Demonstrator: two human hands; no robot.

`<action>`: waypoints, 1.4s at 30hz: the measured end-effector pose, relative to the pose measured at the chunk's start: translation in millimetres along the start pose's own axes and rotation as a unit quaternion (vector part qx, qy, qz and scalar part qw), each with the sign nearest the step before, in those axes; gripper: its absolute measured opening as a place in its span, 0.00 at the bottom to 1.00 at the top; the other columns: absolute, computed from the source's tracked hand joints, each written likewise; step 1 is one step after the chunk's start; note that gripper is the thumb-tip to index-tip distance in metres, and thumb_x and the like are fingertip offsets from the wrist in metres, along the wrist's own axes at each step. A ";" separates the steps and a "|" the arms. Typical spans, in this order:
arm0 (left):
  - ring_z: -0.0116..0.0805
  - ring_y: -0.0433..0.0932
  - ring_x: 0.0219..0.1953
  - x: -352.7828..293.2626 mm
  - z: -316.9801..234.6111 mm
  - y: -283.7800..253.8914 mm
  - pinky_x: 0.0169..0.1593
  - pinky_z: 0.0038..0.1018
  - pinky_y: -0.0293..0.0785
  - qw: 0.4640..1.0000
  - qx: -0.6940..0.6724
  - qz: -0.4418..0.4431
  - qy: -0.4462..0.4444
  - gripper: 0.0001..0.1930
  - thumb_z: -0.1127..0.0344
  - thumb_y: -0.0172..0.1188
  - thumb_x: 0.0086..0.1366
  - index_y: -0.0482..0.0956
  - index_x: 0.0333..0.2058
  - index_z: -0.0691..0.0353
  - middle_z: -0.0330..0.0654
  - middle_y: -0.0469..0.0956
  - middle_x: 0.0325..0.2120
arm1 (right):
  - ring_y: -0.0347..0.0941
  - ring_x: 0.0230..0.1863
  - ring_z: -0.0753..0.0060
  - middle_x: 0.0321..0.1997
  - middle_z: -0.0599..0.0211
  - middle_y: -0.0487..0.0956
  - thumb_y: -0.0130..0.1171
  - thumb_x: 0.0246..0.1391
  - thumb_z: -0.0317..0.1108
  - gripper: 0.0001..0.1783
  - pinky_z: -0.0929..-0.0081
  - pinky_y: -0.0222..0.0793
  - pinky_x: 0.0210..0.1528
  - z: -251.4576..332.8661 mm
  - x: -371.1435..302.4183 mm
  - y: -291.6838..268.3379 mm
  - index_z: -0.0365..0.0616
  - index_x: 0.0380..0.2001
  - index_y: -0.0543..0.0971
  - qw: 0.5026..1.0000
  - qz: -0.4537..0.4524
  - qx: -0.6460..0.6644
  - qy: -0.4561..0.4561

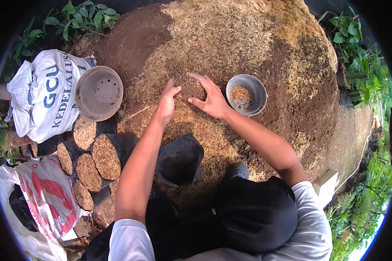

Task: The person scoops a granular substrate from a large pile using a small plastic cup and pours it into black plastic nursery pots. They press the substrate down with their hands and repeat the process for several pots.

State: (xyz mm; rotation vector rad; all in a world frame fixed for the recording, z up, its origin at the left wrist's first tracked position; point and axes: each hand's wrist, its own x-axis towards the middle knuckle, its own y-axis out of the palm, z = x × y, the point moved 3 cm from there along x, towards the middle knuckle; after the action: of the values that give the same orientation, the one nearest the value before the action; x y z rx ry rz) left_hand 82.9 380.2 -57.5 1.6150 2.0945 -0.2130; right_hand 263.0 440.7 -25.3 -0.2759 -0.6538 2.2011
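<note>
My left hand [166,103] and my right hand [211,98] reach onto the large heap of dark soil and pale husks [213,48], palms facing each other. Both have fingers apart, with loose soil mix between them. Just right of my right hand, a grey pot [262,93] sits on the heap with some husk mix at its bottom. Nearer to me, between my forearms, stands a black plastic grow bag [166,163] with its mouth open and its inside dark. A thin stick [139,112] lies on the mix left of my left hand.
Left lies a larger round pot [99,93] with holes in its base, against a stuffed white sack [43,93]. Several filled grow bags [105,156] crowd below it, beside a red-and-white sack [52,191]. Leafy plants [80,17] border the heap; a pale block [326,187] is at right.
</note>
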 end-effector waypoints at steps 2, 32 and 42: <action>0.52 0.54 0.79 -7.1 -10.7 -1.1 0.79 0.42 0.47 0.995 0.096 0.035 0.006 0.46 0.51 0.57 0.68 0.52 0.78 0.67 0.59 0.57 0.77 | 0.50 0.83 0.35 0.83 0.47 0.58 0.70 0.59 0.42 0.44 0.46 0.51 0.83 2.9 -16.8 -3.5 0.61 0.77 0.64 0.998 0.056 -0.012 0.003; 0.59 0.51 0.79 8.7 -40.7 -23.4 0.78 0.53 0.54 0.895 0.412 -0.168 0.005 0.41 0.47 0.62 0.67 0.63 0.75 0.52 0.60 0.55 0.75 | 0.49 0.84 0.41 0.86 0.46 0.47 0.73 0.55 0.49 0.57 0.49 0.52 0.82 -16.6 21.5 -12.8 0.51 0.81 0.54 0.986 -0.059 -0.127 0.092; 0.49 0.78 0.62 -13.2 -16.2 -27.8 0.70 0.36 0.67 0.971 0.170 0.039 0.166 0.26 0.65 0.56 0.68 0.77 0.64 0.61 0.53 0.83 0.55 | 0.56 0.81 0.41 0.81 0.48 0.61 0.75 0.53 0.37 0.40 0.48 0.60 0.80 2.2 -12.8 -6.2 0.58 0.70 0.74 0.991 0.082 -0.090 -0.052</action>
State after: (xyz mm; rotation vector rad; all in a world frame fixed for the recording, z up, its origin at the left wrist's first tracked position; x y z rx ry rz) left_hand 54.6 367.2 -41.9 2.0507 2.3339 -0.3081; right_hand 274.5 433.6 -20.3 -0.3204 -0.9191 2.3284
